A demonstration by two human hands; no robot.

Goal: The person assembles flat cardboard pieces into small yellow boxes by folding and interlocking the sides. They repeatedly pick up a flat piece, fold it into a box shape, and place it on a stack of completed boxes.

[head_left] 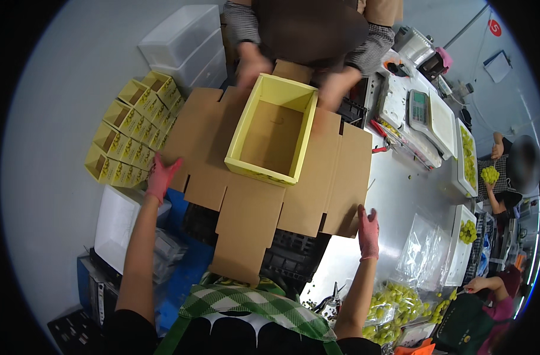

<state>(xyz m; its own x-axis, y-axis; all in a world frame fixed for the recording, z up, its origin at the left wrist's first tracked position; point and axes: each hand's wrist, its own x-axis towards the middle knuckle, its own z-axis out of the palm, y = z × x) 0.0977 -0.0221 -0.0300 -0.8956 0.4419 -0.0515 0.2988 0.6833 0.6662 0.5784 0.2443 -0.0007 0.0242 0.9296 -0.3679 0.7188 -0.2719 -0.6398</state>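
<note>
A flattened brown cardboard carton (246, 213), its flaps spread out, lies in front of me. On it stands a yellow open-topped box (237, 155) with a bare brown bottom. A co-worker across from me has blurred hands at both sides of this box. My left hand (161, 178), in a pink glove, is at the carton's left edge with thumb and fingers apart. In a matching glove, my right hand (369, 234) is beside the carton's right edge, its fingers apart. I see nothing held in either hand.
Stacked yellow boxes (119, 142) and white bins (190, 50) stand at left. Black crates (290, 257) show beneath the carton. On the metal table (394, 195) at right are pruning shears (329, 300), plastic bags (424, 251), green grapes (394, 305) and a scale (419, 109).
</note>
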